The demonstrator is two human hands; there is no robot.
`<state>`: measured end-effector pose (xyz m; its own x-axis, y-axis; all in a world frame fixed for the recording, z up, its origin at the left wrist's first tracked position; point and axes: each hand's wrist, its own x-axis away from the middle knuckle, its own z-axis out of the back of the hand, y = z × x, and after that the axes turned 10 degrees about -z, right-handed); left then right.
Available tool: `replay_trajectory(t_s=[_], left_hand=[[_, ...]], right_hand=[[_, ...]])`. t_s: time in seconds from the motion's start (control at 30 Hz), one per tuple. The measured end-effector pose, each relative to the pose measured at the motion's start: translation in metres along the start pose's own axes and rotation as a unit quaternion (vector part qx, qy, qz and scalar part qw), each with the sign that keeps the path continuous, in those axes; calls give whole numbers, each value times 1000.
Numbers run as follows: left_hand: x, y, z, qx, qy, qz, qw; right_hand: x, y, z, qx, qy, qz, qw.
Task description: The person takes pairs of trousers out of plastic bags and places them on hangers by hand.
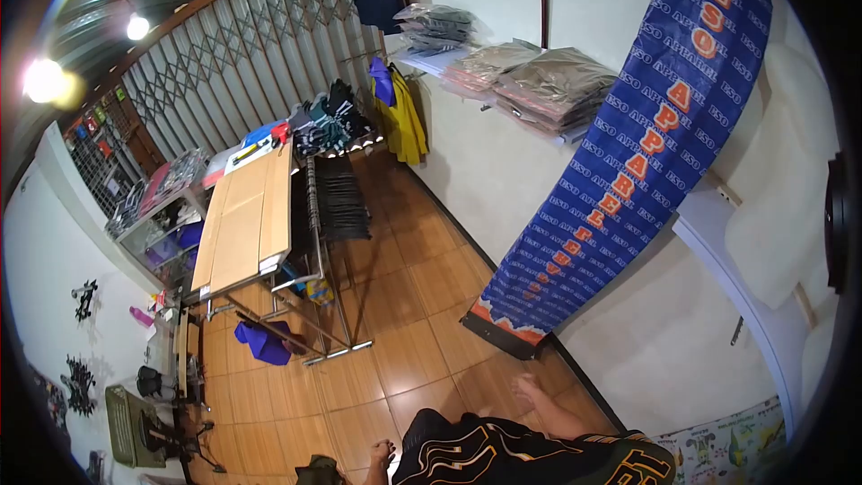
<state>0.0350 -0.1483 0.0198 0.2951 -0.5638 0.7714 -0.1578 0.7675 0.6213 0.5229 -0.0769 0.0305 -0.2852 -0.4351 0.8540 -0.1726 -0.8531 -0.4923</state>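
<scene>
Grip of left hand (pixel 382 451) and right hand (pixel 527 388): can't tell (too small); a dark item (pixel 320 471) is cropped below.

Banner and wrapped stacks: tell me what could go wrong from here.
The tall banner appears close to the right hand in this view, so a swinging arm might knock it. The plastic-wrapped stacks lie piled along the wall shelf; a bump could perhaps slide a packet off.
</scene>
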Motion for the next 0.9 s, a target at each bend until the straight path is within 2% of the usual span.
replay_trajectory(t_s=[0.07,0.13,0.33,0.4,0.47,0.53,0.6,0.73,0.77,0.9], left_hand=[[-16,33,-9,52,12,-55,997],[-45,77,-24,45,3,-85,995],[-137,260,-103,13,-51,-267,962],[-152,331,-137,14,-123,-337,933],[-136,408,-176,1,-167,-393,904],[-151,465,-217,7,-232,-466,854],[-127,517,-257,-26,-276,-480,832],[-65,602,-334,-65,-376,-538,752],[-49,618,-351,-68,-383,-536,749],[5,672,-424,-73,-484,-547,679]], right_hand=[[12,-65,-18,-3,6,26,1000],[31,-120,-34,-26,3,96,995],[32,-219,-67,-131,7,160,978],[43,-247,-70,-159,27,168,972],[45,-276,-73,-196,56,191,960],[51,-304,-71,-227,77,233,942],[73,-327,-64,-246,117,263,926],[111,-386,-38,-254,179,311,898],[118,-397,-28,-248,195,326,891],[163,-465,10,-240,259,361,863]])
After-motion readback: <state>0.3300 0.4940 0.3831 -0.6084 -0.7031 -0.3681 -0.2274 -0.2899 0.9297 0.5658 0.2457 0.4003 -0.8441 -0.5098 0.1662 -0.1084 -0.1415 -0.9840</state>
